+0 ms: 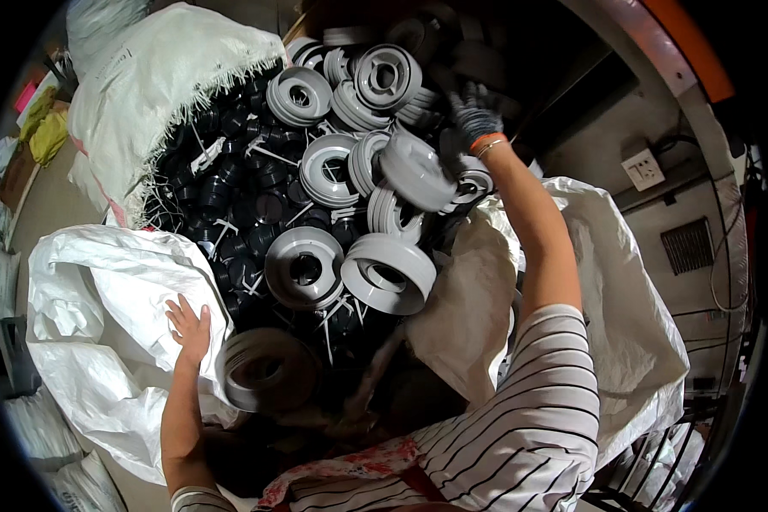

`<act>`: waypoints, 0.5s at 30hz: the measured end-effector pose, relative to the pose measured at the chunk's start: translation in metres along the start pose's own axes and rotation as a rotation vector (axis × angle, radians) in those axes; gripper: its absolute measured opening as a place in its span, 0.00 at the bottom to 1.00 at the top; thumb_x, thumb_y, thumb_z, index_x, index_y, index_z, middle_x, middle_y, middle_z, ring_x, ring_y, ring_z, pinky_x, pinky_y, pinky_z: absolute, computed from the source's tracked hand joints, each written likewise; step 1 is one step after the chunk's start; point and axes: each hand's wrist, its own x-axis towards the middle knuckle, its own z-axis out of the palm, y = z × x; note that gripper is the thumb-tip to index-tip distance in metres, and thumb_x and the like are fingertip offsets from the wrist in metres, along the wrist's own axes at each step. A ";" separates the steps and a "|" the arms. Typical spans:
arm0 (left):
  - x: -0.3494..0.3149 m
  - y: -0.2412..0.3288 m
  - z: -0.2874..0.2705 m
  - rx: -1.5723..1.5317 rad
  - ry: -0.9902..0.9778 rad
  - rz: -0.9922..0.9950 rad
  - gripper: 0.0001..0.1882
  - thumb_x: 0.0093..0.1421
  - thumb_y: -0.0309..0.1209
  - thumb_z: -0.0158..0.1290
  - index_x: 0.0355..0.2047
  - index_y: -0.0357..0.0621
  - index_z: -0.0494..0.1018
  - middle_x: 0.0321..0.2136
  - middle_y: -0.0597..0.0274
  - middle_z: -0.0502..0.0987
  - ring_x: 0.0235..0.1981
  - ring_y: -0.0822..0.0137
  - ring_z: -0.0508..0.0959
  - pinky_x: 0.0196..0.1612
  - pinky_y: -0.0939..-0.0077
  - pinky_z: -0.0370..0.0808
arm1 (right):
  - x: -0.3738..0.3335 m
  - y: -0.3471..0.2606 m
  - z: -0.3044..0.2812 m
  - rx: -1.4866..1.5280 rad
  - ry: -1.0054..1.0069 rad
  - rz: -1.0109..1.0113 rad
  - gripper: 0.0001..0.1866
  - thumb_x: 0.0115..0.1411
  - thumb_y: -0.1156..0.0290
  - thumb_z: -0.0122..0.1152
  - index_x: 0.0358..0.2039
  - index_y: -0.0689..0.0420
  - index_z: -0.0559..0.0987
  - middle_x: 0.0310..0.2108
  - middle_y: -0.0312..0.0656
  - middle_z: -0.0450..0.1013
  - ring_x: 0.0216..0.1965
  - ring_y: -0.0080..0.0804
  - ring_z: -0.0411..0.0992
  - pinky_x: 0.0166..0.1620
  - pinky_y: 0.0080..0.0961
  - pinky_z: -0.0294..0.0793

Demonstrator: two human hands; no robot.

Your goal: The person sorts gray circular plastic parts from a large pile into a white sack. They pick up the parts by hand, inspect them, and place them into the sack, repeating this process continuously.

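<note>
The largest mass is a heap of small round black plastic parts [269,207], spreading from the centre toward 10 and 11 o'clock. At 3 to 4 o'clock stands an off-white woven plastic sack [619,316], gaping wide. A crumpled bright-white plastic sack [132,294] lies at 8 to 9 o'clock, and a white woven sack with a frayed mouth [171,64] leans over the heap at 10 to 11 o'clock.

A white sleeve with thin black stripes [520,384] crosses 5 o'clock. Grey flanged plastic rings [305,267] lie upon the black parts, from the centre up to 12 o'clock; one large blurred grey ring [418,171] tilts just past 12. A shadowed round ring-shaped piece [270,369] sits at 7 to 8 o'clock, beside the bright-white sack.

The right hand, in a grey glove [476,119], is at 1 o'clock, fingers outstretched and slightly apart near the rings; fingertip contact cannot be told. The bare left hand [189,328], at 8 o'clock, has its fingers spread over the bright-white sack, holding nothing. An orange band [487,140] circles the right wrist.
</note>
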 end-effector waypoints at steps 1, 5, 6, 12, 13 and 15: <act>-0.007 -0.010 -0.002 0.015 0.008 -0.018 0.43 0.60 0.58 0.38 0.66 0.51 0.36 0.66 0.46 0.29 0.66 0.42 0.30 0.58 0.32 0.37 | 0.009 -0.010 -0.018 0.002 -0.140 0.035 0.35 0.53 0.53 0.49 0.62 0.44 0.58 0.66 0.45 0.46 0.66 0.48 0.45 0.63 0.55 0.44; -0.003 -0.026 0.004 0.067 0.006 -0.047 0.42 0.60 0.57 0.38 0.67 0.54 0.35 0.66 0.47 0.28 0.66 0.42 0.31 0.59 0.31 0.38 | 0.038 0.010 0.058 0.125 0.017 0.124 0.23 0.63 0.57 0.34 0.56 0.48 0.66 0.60 0.40 0.57 0.62 0.45 0.51 0.62 0.48 0.48; -0.003 -0.031 0.004 0.081 0.011 -0.051 0.42 0.60 0.57 0.38 0.67 0.54 0.35 0.66 0.48 0.28 0.66 0.42 0.31 0.59 0.31 0.38 | 0.044 0.004 0.057 0.192 -0.009 0.163 0.23 0.63 0.58 0.35 0.55 0.49 0.67 0.58 0.40 0.59 0.61 0.45 0.53 0.61 0.47 0.50; 0.000 -0.031 0.006 0.071 0.032 -0.022 0.41 0.61 0.57 0.38 0.67 0.55 0.35 0.67 0.48 0.28 0.66 0.41 0.31 0.58 0.32 0.37 | 0.059 -0.011 0.073 0.348 0.018 0.203 0.20 0.60 0.59 0.39 0.47 0.53 0.73 0.47 0.43 0.70 0.51 0.45 0.65 0.55 0.43 0.61; 0.002 -0.028 0.008 0.064 0.037 -0.018 0.41 0.61 0.57 0.38 0.67 0.55 0.35 0.67 0.48 0.28 0.66 0.41 0.31 0.58 0.32 0.37 | 0.052 -0.015 0.065 0.312 0.068 0.133 0.19 0.60 0.59 0.40 0.45 0.54 0.74 0.45 0.43 0.71 0.49 0.45 0.67 0.54 0.42 0.63; -0.006 -0.022 0.005 0.038 0.037 -0.036 0.42 0.61 0.58 0.38 0.67 0.56 0.35 0.66 0.48 0.28 0.66 0.41 0.31 0.58 0.32 0.37 | 0.020 -0.047 0.000 0.244 0.180 -0.103 0.16 0.55 0.63 0.47 0.40 0.56 0.75 0.40 0.49 0.72 0.44 0.45 0.70 0.42 0.41 0.72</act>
